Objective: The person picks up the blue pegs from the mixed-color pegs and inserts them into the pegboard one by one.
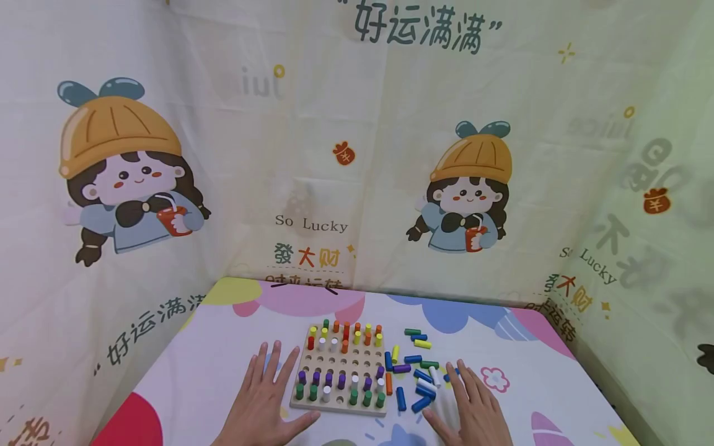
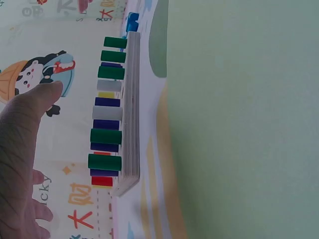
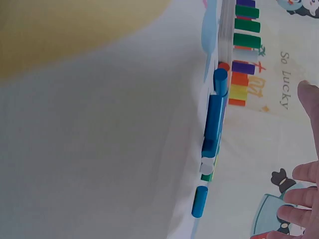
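Note:
A wooden pegboard (image 1: 337, 408) lies on the table with short coloured pegs standing in its holes. Yellow, red, orange and white pegs fill much of its far rows; purple, white and green pegs (image 2: 105, 162) stand along the near rows, and the middle rows show bare holes. My left hand (image 1: 264, 393) is spread beside the board's left side, thumb toward its front edge, holding nothing. To the right of the board lies a loose scatter of pegs, mostly blue pegs (image 3: 213, 119). My right hand (image 1: 474, 406) is at that scatter's right side, fingers extended, its index finger overlapping a blue peg (image 1: 450, 375).
Among the loose pegs are a green peg (image 1: 413, 332), a yellow peg (image 1: 422, 344), a purple peg (image 1: 401, 368) and an orange peg (image 1: 388, 384). A patterned cloth (image 1: 212, 347) covers the table. Printed curtains (image 1: 379, 186) hang behind it and at both sides.

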`<state>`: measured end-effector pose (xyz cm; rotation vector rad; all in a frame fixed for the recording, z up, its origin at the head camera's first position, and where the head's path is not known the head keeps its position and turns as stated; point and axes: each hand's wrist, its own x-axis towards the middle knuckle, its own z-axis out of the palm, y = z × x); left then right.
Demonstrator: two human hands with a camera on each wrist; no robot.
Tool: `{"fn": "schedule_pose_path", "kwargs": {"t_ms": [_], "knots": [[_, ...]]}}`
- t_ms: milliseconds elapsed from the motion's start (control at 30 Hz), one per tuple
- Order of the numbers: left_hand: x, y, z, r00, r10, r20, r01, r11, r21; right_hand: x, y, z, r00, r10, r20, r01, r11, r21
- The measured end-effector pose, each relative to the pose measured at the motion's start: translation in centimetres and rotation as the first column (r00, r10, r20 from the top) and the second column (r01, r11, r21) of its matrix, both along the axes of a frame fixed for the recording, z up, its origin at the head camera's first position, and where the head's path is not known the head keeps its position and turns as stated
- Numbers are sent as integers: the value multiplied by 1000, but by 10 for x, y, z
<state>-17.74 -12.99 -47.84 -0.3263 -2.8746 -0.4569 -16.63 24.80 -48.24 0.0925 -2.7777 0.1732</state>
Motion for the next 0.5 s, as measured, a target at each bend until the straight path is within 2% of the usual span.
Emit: {"fn": "schedule_pose_path", "kwargs": {"t_ms": [133, 267, 500], "knots": [[2, -3, -3, 999, 3, -40, -3, 1000, 2, 1, -3, 1, 1000, 10, 8, -9, 999, -30], [3, -4, -6, 997, 11, -81, -10, 1000, 21, 2, -8, 4, 998, 10, 62, -5, 997, -82], [5, -6, -8, 997, 31, -66, -26, 996, 89, 2, -15, 8, 989, 6, 149, 22, 983, -185]]}}
